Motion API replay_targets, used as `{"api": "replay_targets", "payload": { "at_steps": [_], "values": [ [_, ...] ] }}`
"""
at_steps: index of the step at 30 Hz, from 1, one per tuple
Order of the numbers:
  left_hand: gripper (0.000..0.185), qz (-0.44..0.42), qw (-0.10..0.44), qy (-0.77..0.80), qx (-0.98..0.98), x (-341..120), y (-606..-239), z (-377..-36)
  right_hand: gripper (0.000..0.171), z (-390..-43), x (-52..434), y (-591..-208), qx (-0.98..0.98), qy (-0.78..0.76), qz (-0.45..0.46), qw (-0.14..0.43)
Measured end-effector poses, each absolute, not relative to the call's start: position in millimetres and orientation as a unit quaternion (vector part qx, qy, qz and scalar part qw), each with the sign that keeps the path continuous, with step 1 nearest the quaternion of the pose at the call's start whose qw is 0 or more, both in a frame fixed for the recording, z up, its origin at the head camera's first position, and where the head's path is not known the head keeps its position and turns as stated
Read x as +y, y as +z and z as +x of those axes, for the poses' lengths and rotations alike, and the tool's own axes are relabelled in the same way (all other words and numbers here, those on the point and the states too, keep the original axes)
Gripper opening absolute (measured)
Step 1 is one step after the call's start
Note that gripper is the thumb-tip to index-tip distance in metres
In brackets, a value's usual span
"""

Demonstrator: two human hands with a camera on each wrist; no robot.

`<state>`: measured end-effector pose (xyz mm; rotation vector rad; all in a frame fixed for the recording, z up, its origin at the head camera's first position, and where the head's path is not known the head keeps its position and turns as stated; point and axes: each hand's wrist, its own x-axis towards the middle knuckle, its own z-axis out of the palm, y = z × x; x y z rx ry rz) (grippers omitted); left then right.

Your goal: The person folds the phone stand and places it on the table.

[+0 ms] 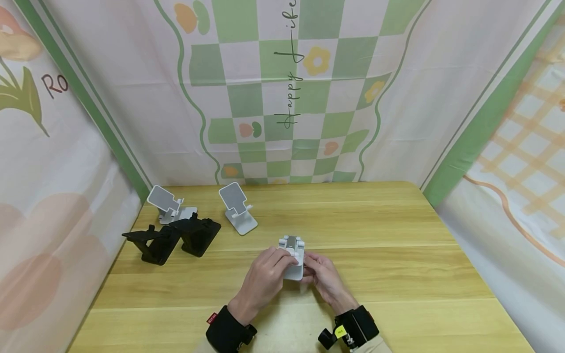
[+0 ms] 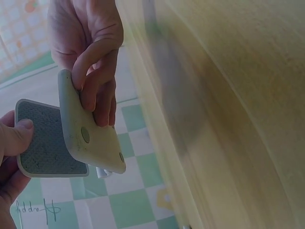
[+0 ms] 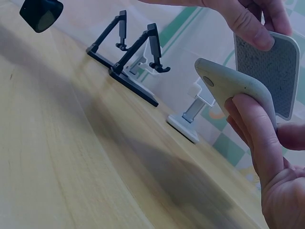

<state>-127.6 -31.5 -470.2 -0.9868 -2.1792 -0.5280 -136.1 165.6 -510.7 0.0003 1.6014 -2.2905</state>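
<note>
Between both hands, raised over the wooden table, is a white folding phone stand (image 1: 293, 273), partly covered by fingers. My left hand (image 1: 264, 275) pinches its grey-padded plate (image 2: 51, 145), the thumb lying on the pad. Its white base (image 3: 233, 85), with small round feet underneath, is held by my right hand (image 1: 326, 280); the fingers press along the base's underside. Plate and base stand at an angle to each other, partly unfolded. Seen from the head view, the hinge end points away from me.
At the table's back left stand two unfolded white phone stands, one at the far left (image 1: 163, 200) and one nearer the middle (image 1: 240, 223). Two black phone stands (image 1: 160, 249) (image 1: 199, 240) stand in front of the far-left one. A printed curtain (image 1: 282, 98) hangs behind the table (image 1: 397, 264).
</note>
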Motion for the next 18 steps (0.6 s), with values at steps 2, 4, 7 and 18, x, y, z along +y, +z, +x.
{"api": "replay_targets", "payload": {
  "at_steps": [2,4,7,18],
  "values": [
    [0.034,-0.380,0.338,-0.203,-0.837,-31.3,-470.7,-127.5,0.049,-136.1,166.2,-510.8,0.566,-0.806,-0.001,0.171],
    [0.034,-0.380,0.336,-0.205,-0.837,-31.3,-471.0,-127.4,0.049,-136.0,167.0,-510.8,0.568,-0.805,-0.002,0.171],
    [0.036,-0.383,0.333,-0.213,-0.835,-31.2,-472.1,-127.9,0.050,-135.6,168.5,-510.3,0.573,-0.802,-0.004,0.171],
    [0.018,-0.390,0.314,-0.308,-0.809,-33.6,-476.3,-132.7,0.047,-135.8,171.8,-511.1,0.590,-0.790,-0.004,0.164]
  ]
}}
